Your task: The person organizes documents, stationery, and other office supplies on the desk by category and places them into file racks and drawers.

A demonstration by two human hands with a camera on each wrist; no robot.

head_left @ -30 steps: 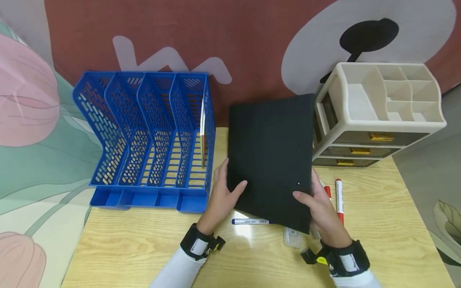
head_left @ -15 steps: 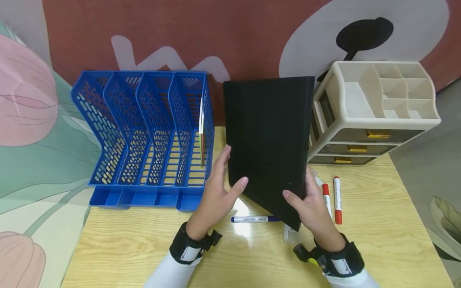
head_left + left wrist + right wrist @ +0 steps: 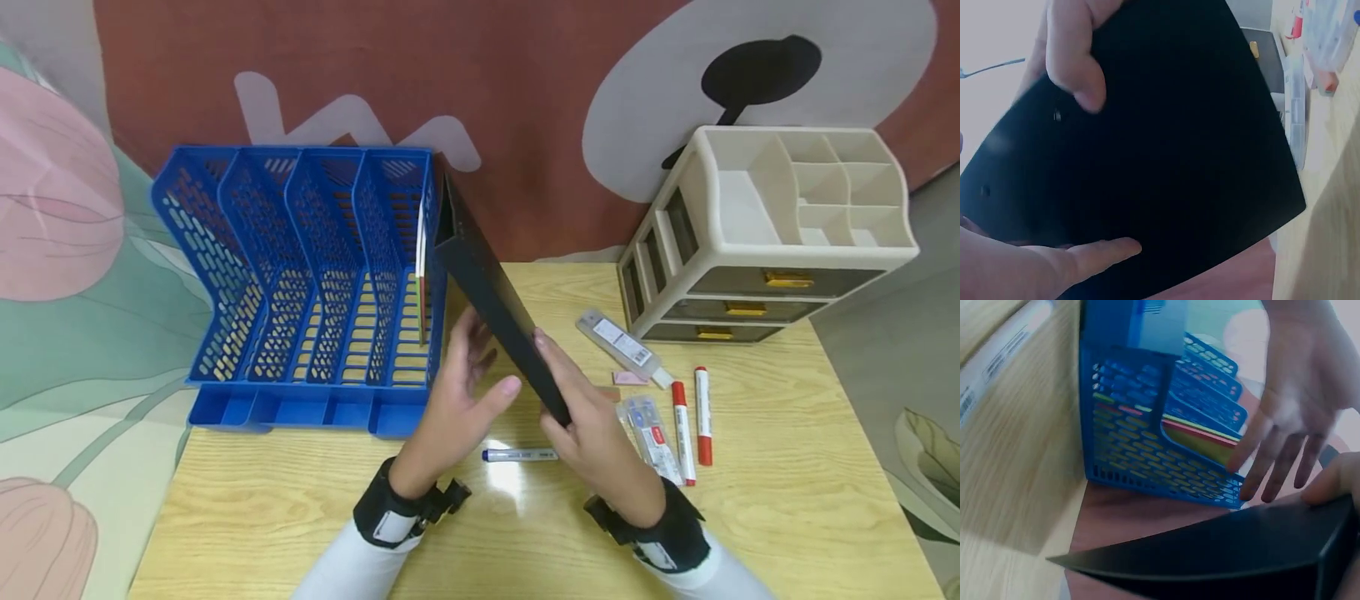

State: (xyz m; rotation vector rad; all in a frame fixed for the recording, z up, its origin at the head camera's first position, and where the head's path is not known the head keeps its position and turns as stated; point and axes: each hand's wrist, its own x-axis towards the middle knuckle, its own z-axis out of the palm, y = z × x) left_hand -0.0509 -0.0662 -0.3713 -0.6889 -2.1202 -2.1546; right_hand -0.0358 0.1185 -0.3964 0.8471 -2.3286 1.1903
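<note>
A black binder stands steeply on edge above the table, its far end close beside the right side of the blue file rack. My right hand grips the binder's near end, and its thumb presses on the riveted cover in the left wrist view. To the left of the binder is my left hand, fingers loosely extended and thumb apart, holding nothing. In the right wrist view that hand hangs beyond the binder's edge. Thin booklets stand in the rack's rightmost slot.
A cream drawer organizer stands at the back right. Near it lie two red markers, a translucent case with a barcode label, a pink eraser and a clear plastic box. A blue marker lies in front.
The binder has turned from facing me broadly to nearly edge-on, its far end swinging left toward the rack. My right hand has moved left with it, uncovering small items on the table.
</note>
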